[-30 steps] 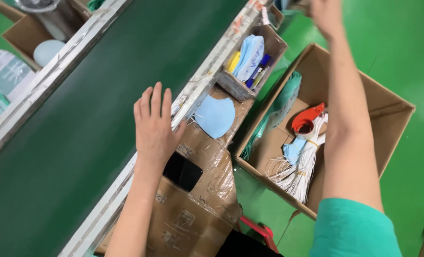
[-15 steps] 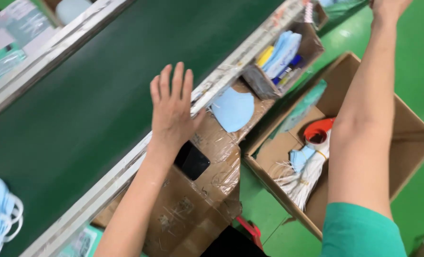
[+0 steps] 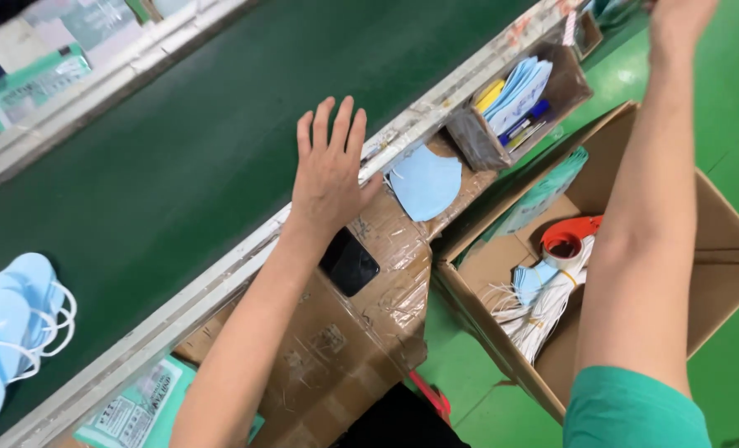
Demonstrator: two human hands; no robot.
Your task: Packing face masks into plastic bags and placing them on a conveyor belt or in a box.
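Observation:
My left hand point(image 3: 328, 170) lies flat with fingers apart on the near rail of the dark green conveyor belt point(image 3: 179, 158), holding nothing. Beside it on a taped cardboard ledge point(image 3: 386, 274) sit a light blue face mask point(image 3: 425, 182) and a black phone point(image 3: 350, 262). My right hand point(image 3: 676, 21) reaches up to the top right edge of the view; its fingers are cut off. A bunch of light blue masks with white ear loops point(image 3: 13, 319) rides on the belt at the far left.
An open cardboard box point(image 3: 718, 249) on the green floor holds bundled white ear loops, a red tape dispenser point(image 3: 570, 236) and teal packets. A small cardboard bin point(image 3: 552, 99) with blue sheets and pens hangs on the rail. Printed packets lie across the belt.
The view has swung right along the belt, bringing the bunch of blue masks into sight at the left. My left hand stays flat on the rail; my right arm stays raised.

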